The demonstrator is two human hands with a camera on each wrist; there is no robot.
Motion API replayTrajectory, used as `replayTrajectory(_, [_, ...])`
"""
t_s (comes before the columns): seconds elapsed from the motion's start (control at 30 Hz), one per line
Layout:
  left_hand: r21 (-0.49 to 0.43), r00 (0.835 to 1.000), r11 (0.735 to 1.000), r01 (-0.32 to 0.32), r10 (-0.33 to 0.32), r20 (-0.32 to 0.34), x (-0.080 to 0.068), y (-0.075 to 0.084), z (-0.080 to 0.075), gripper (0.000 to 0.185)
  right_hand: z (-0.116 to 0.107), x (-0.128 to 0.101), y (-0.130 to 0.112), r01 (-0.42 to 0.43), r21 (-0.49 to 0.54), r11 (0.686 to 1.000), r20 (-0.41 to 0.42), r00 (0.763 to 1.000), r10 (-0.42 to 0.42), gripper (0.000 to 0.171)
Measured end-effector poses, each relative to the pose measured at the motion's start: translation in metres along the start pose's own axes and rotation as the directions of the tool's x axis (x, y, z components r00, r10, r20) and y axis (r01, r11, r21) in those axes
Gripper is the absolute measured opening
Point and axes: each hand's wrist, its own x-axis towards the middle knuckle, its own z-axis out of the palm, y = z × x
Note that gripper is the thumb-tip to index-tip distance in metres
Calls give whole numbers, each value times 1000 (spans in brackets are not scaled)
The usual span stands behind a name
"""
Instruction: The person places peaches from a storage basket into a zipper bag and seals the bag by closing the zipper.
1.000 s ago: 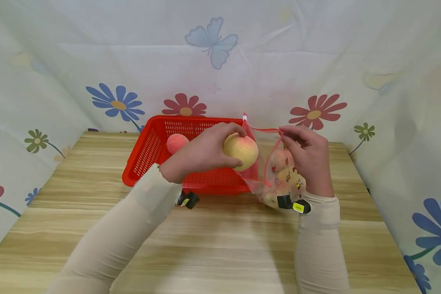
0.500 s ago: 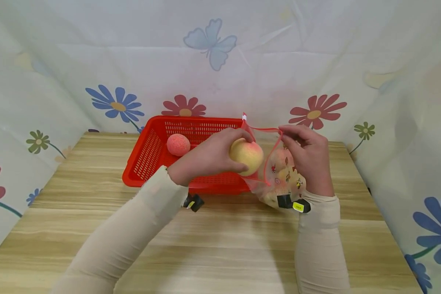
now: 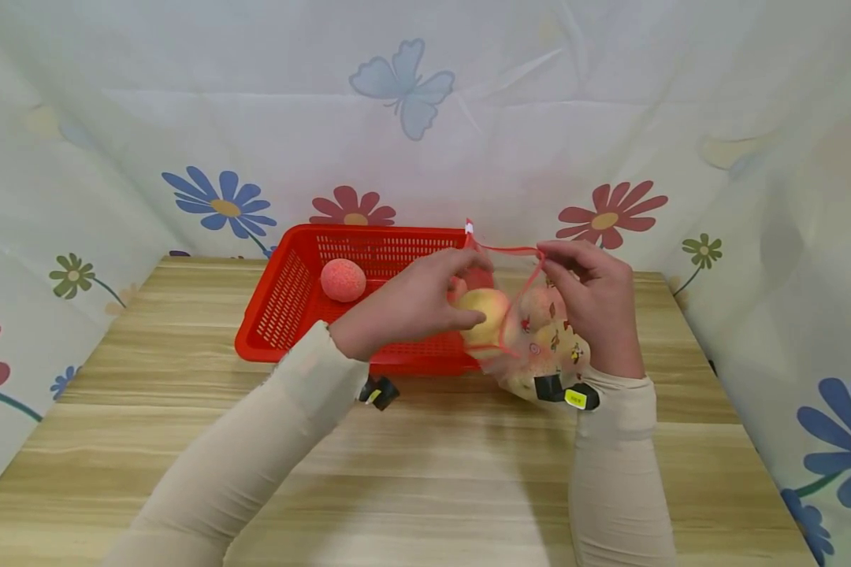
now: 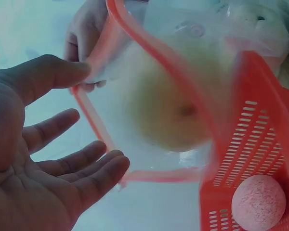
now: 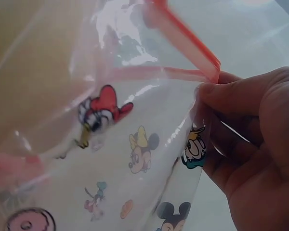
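Observation:
A yellow-pink peach (image 3: pixel 488 313) sits just inside the mouth of a clear zip bag (image 3: pixel 549 346) printed with cartoon figures. My left hand (image 3: pixel 464 291) is at the bag's red rim (image 3: pixel 518 250) with its fingers spread. In the left wrist view the palm is bare, and the peach (image 4: pixel 168 106) shows blurred behind the plastic, beyond my left hand (image 4: pixel 94 120). My right hand (image 3: pixel 549 256) pinches the rim's far side and holds the bag open; the right wrist view shows its fingers (image 5: pixel 221 91) gripping the plastic. More fruit (image 3: pixel 542 303) lies deeper in the bag.
A red slotted basket (image 3: pixel 291 299) stands left of the bag on the wooden table (image 3: pixel 425 472), with one rough pink fruit (image 3: pixel 343 279) in it. The same fruit (image 4: pixel 258 202) appears in the left wrist view. Flower-print cloth walls close the back and sides.
My left hand carried the peach to the right and down into the bag's mouth, then let go of it. The right hand kept its hold on the rim.

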Motion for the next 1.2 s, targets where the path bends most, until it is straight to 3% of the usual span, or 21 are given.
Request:
replayTrajectory(0.23, [-19,999,1000,6,-6,-34,-3,-3,-4,50,-1,0,2,4,-22,1000,-5,1000,-4,19])
replayTrajectory(0.33, [-15,998,998,60,-61,-30,-1,-9,-3,51,-1,0,2,-2,-42,999,-4,1000,2,19])
replayTrajectory(0.5, [10,984,986,169,-169,51,6,-25,10,61,-1,-1,2,-8,-34,999,-8,1000,8,19])
replayTrajectory(0.57, [13,979,981,195,-196,55,7,-30,15,62,-1,-1,2,-10,-32,999,-4,1000,10,19])
replayTrajectory(0.83, [-9,981,981,193,-193,25,7,-29,16,54,-1,0,3,10,-33,999,-17,1000,-11,19])
replayTrajectory(0.93, [-54,987,985,162,-162,7,6,-24,15,48,-1,0,3,11,-37,999,-13,1000,-11,19])
replayTrajectory(1.03, [-170,997,984,59,-68,-46,4,-17,14,44,-2,0,2,9,-40,999,-12,1000,-9,19])
replayTrajectory(1.13, [-248,994,968,-46,20,-107,1,-11,12,42,-2,0,2,7,-37,999,-17,1000,-8,19])
replayTrajectory(1.2, [-244,990,967,-67,33,-138,-1,-10,10,41,-2,0,2,8,-31,999,-20,1000,-8,19])
